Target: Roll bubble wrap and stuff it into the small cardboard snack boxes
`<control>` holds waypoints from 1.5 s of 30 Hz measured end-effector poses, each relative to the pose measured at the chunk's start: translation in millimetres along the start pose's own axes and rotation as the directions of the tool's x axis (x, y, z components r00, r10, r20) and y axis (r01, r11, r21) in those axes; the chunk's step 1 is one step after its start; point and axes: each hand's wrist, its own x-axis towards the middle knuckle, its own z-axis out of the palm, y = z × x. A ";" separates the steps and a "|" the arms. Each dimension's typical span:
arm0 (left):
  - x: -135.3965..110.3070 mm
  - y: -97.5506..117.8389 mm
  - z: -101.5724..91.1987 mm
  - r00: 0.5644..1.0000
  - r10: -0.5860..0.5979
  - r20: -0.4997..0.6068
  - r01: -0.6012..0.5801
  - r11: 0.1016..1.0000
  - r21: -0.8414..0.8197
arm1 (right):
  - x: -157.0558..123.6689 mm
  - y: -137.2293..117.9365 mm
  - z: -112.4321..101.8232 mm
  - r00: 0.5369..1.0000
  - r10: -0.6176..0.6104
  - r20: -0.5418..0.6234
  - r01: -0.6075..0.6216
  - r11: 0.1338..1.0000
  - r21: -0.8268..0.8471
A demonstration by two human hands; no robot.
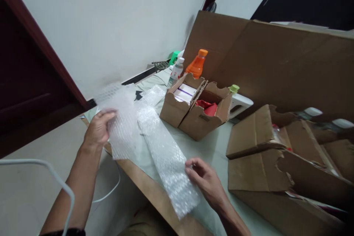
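My left hand (99,128) is closed on the edge of a blurred bubble wrap sheet (121,125), lifted a little off the table. My right hand (206,180) pinches the near end of a long bubble wrap strip (166,155) that lies across the table (210,147). Beyond the wrap stand two small open cardboard boxes: one (177,105) with a white and purple pack inside, the other (206,116) with something red inside.
An orange-capped bottle (197,64) and a clear water bottle (176,72) stand behind the boxes. A large cardboard sheet (276,62) leans at the back. Flattened and open cartons (276,155) fill the right side. A white cable (55,177) runs at the lower left.
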 end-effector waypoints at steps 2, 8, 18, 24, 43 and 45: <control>19.0 -8.3 19.4 0.995 -0.041 0.093 0.026 0.989 0.149 | -28.2 19.5 -23.6 0.997 0.069 -0.029 -0.070 0.997 -0.020; 12.2 -16.9 36.8 0.987 0.095 0.128 -0.148 0.844 0.516 | -82.4 62.5 -57.9 0.983 0.175 -0.060 -0.179 0.982 -0.065; -183.1 -55.5 4.6 0.635 0.185 0.750 -0.728 0.468 0.500 | -124.6 64.1 -52.0 0.982 0.179 -0.054 -0.177 0.983 0.049; -209.3 -74.5 36.5 0.651 0.035 0.758 -0.722 0.337 0.605 | -162.5 76.2 -52.6 0.983 0.169 -0.069 -0.162 0.982 0.100; -233.2 -88.8 173.0 0.306 -0.071 0.949 -0.877 0.367 0.310 | -250.0 109.8 -3.7 0.960 0.235 -0.154 -0.173 0.925 0.338; -232.7 -79.7 149.6 0.293 -0.073 0.953 -0.859 0.418 0.296 | -248.1 102.0 -0.4 0.970 0.222 -0.101 -0.177 0.925 0.335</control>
